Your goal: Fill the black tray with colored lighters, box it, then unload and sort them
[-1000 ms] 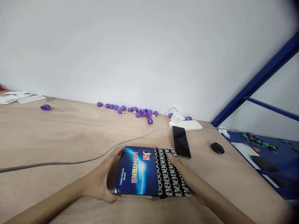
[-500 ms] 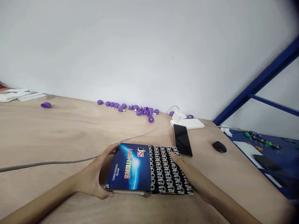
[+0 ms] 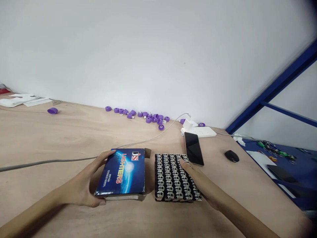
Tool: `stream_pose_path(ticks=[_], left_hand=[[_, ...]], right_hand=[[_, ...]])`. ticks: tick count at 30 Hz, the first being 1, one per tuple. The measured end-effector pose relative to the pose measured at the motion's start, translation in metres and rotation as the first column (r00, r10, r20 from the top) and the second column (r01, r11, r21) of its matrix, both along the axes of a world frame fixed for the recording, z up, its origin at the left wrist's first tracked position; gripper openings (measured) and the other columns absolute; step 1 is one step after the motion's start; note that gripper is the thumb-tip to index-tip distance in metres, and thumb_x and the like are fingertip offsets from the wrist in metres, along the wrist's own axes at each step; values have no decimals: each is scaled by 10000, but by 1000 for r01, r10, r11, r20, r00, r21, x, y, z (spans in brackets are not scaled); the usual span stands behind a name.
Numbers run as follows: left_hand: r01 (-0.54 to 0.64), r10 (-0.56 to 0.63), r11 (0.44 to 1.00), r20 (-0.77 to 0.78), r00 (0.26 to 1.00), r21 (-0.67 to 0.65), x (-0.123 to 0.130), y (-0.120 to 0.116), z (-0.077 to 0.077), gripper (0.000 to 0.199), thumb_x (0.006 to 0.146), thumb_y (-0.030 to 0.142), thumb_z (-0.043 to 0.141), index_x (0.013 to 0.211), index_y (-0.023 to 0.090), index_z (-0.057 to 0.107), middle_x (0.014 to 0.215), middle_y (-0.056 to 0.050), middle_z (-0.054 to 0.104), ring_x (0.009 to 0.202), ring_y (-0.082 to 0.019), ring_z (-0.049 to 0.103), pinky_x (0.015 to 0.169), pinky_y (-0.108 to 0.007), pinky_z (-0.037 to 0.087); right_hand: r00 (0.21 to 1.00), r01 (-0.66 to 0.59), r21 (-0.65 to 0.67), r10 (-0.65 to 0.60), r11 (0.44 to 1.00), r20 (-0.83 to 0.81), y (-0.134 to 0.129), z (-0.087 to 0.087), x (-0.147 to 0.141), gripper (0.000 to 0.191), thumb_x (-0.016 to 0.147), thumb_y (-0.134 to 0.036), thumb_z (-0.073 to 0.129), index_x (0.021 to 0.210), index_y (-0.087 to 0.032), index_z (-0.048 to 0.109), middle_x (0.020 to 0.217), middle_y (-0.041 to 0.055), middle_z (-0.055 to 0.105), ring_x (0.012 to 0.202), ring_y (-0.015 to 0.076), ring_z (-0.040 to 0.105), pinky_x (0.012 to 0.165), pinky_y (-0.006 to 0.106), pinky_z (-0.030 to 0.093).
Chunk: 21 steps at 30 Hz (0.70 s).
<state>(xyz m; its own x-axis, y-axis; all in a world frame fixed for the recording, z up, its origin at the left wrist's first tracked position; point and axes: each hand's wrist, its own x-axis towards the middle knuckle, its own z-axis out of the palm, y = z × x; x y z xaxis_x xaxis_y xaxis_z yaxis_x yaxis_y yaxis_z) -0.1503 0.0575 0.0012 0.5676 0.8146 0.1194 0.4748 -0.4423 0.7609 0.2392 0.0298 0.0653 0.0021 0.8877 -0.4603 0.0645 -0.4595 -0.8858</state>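
My left hand (image 3: 85, 180) grips a blue cardboard lighter box (image 3: 123, 172) by its left side, thumb at the near edge and fingers at the far edge. The box's right end is open, with its flaps sticking out. Just to the right, apart from the box, stands a block of lighters (image 3: 173, 178), packed in rows with black and silver tops facing up. My right hand (image 3: 198, 177) holds the block at its right side, the thumb lying on the tops. The other right fingers are hidden behind the block.
Behind the block lie a phone (image 3: 193, 148) and a white power strip (image 3: 201, 132) with a grey cable. A black mouse (image 3: 232, 156) sits to the right. Several purple caps (image 3: 148, 119) line the wall, and one purple cap (image 3: 52, 111) lies farther left near white paper (image 3: 19, 100).
The box has moved left in my left hand and come off the block of lighters, leaving a gap between them. My right hand has stayed on the block.
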Motion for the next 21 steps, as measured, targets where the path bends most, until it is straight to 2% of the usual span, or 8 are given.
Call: stream_pose_path(ticks=[4, 7, 9, 13, 16, 18, 21], left_hand=[[0, 2, 1000, -44, 999, 27, -7, -6, -4, 1221, 599, 425, 827, 1544, 381, 56, 1613, -104, 224, 1428, -463, 301, 1144, -606, 331], [17, -15, 999, -45, 999, 48, -4, -12, -7, 1185, 637, 424, 787, 1549, 374, 31, 1619, -113, 198, 1429, -457, 304, 1139, -627, 315], [34, -30, 997, -57, 998, 73, -1, -17, -11, 1160, 670, 433, 758, 1554, 362, 10, 1623, -122, 188, 1439, -452, 291, 1136, -631, 315], [-30, 43, 985, -69, 997, 168, 2, -28, -16, 1116, 681, 465, 728, 1568, 351, 59, 1626, -117, 218, 1456, -460, 253, 1144, -636, 298], [-117, 111, 970, 42, 993, 213, 2, -34, -7, 1058, 665, 524, 714, 1560, 375, 169, 1604, -91, 305, 1429, -460, 321, 1149, -644, 276], [-170, 136, 975, 219, 966, 143, 3, -36, 5, 1048, 626, 567, 736, 1542, 354, 276, 1563, -90, 393, 1384, -467, 395, 1144, -630, 299], [-233, 206, 972, 442, 873, 8, 14, -38, 23, 1075, 567, 655, 764, 1508, 296, 388, 1468, -101, 524, 1357, -492, 418, 1114, -622, 357]], right_hand=[[964, -54, 8, 50, 998, 260, 6, 8, 0, 700, 832, -675, 621, 1359, -214, 592, 1422, 112, 592, 1365, 318, 478, 1204, 480, 245], [918, -132, -146, 177, 980, 356, 12, 15, 0, 741, 811, -751, 569, 1307, -203, 615, 1287, 161, 674, 1166, 372, 626, 1049, 574, 431], [913, -165, -211, 230, 964, 336, 15, 18, 0, 751, 825, -773, 519, 1303, -200, 601, 1227, 170, 700, 1030, 353, 688, 907, 538, 539], [906, -208, -180, 259, 961, 336, 15, 19, -2, 674, 864, -730, 503, 1259, -196, 615, 1203, 160, 707, 994, 314, 701, 787, 423, 588], [899, -206, -195, 264, 959, 350, 13, 18, -2, 657, 878, -723, 474, 1244, -195, 613, 1142, 158, 724, 963, 316, 706, 698, 400, 594], [889, -216, -183, 270, 959, 370, 14, 16, -1, 656, 874, -731, 466, 1225, -199, 622, 1078, 145, 743, 930, 307, 712, 692, 391, 589], [872, -240, -175, 291, 955, 394, 16, 15, 1, 662, 858, -757, 454, 1159, -200, 647, 1021, 132, 758, 887, 296, 719, 693, 377, 582]])
